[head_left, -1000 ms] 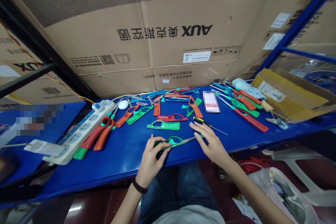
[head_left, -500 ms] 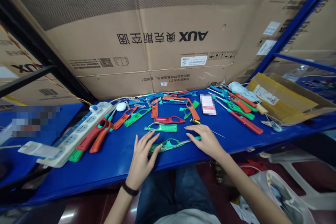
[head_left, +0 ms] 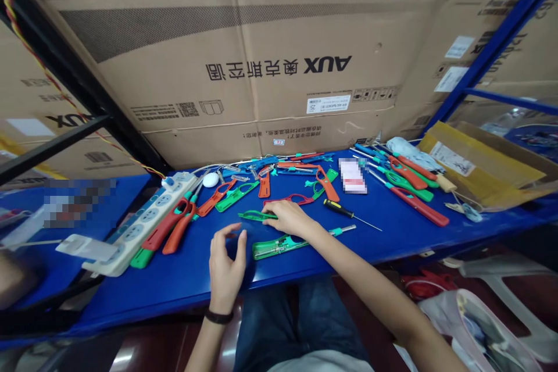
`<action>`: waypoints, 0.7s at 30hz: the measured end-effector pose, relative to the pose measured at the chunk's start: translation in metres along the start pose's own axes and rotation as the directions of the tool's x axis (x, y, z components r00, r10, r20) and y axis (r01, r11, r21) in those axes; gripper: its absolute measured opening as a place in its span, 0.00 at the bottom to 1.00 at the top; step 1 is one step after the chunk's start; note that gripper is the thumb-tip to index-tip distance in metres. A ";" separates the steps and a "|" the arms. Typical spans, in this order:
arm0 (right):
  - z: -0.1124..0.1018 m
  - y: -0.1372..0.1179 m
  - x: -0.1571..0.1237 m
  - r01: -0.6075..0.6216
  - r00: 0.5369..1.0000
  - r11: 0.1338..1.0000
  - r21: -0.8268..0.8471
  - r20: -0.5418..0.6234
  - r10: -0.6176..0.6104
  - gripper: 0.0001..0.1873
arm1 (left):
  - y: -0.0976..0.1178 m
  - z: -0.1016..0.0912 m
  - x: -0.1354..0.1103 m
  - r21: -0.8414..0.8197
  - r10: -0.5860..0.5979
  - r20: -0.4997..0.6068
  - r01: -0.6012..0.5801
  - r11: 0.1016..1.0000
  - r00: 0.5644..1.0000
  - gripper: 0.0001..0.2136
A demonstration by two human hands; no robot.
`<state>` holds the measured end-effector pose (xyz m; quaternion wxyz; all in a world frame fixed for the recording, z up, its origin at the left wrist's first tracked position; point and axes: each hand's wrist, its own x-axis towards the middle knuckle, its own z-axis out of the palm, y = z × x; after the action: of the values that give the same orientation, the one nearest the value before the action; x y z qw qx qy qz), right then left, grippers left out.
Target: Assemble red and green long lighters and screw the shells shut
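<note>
My right hand [head_left: 291, 218] reaches left across the blue table [head_left: 392, 232] and its fingers close over the right end of a green lighter shell [head_left: 255, 215]. Just in front of it lies a green long-nosed lighter body [head_left: 279, 244] with a metal tube pointing right. My left hand [head_left: 225, 264] hovers near the table's front edge, left of that lighter body. Its fingers are loosely curled and apart, with nothing in them. A black band is on the left wrist.
Several red, orange, green and blue lighters and shells lie scattered across the table. A white power strip [head_left: 146, 222] lies at the left, a black-and-yellow screwdriver [head_left: 344, 211] to the right of my hand. A large AUX carton [head_left: 270, 64] stands behind. An open cardboard box [head_left: 483, 165] sits at right.
My right hand left the lighter's tube and moved up-left onto the green shell. My left hand let go of the lighter body and drew back towards the front edge.
</note>
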<state>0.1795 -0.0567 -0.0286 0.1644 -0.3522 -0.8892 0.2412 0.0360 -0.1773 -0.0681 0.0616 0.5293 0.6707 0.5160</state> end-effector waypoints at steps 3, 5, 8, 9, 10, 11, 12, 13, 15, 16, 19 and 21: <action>-0.002 -0.008 -0.005 0.039 0.997 0.988 0.151 -0.076 -0.028 0.10 | 0.010 0.007 0.005 -0.238 -0.125 -0.036 0.113 0.965 0.992 0.23; -0.002 -0.015 -0.013 0.085 0.992 0.949 0.304 -0.114 -0.052 0.14 | 0.022 0.012 0.012 -0.354 -0.147 0.070 0.163 0.921 0.987 0.23; -0.003 -0.022 -0.029 0.108 0.994 0.912 0.395 -0.073 -0.086 0.17 | 0.040 0.014 0.023 -0.430 -0.128 0.268 0.238 0.871 0.955 0.20; -0.005 -0.022 -0.036 0.101 0.995 0.912 0.398 -0.061 -0.083 0.15 | 0.046 0.014 0.027 -0.453 -0.109 0.298 0.241 0.858 0.948 0.20; -0.008 -0.020 -0.043 0.091 0.995 0.907 0.412 -0.065 -0.070 0.13 | 0.050 0.013 0.030 -0.479 -0.084 0.306 0.229 0.848 0.948 0.20; -0.013 -0.017 -0.051 0.077 0.995 0.895 0.440 -0.087 -0.043 0.12 | 0.052 0.011 0.034 -0.496 -0.053 0.297 0.202 0.845 0.953 0.20; -0.018 -0.011 -0.059 0.056 0.993 0.872 0.486 -0.118 0.002 0.14 | 0.054 0.009 0.037 -0.488 -0.014 0.289 0.160 0.858 0.957 0.20; -0.024 -0.004 -0.067 0.024 0.985 0.857 0.515 -0.160 0.069 0.15 | 0.054 0.006 0.040 -0.448 0.034 0.294 0.106 0.887 0.955 0.19; -0.034 0.015 -0.085 -0.044 0.943 0.838 0.543 -0.256 0.215 0.15 | 0.052 0.003 0.044 -0.287 0.160 0.345 -0.059 0.956 0.925 0.18; -0.038 0.026 -0.095 -0.085 0.914 0.824 0.560 -0.285 0.288 0.15 | 0.049 0.002 0.044 -0.192 0.225 0.394 -0.160 0.968 0.891 0.18; -0.040 0.056 -0.123 -0.150 0.831 0.774 0.615 -0.346 0.436 0.19 | 0.040 0.009 0.040 0.022 0.350 0.553 -0.433 0.901 0.757 0.22; -0.036 0.067 -0.138 -0.167 0.805 0.766 0.621 -0.362 0.469 0.19 | 0.036 0.017 0.034 0.126 0.351 0.644 -0.546 0.828 0.680 0.24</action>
<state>0.3290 -0.0997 -0.0518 0.4386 -0.4887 -0.6284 0.4171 0.0557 -0.1437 -0.0331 0.0553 0.8159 0.5356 0.2107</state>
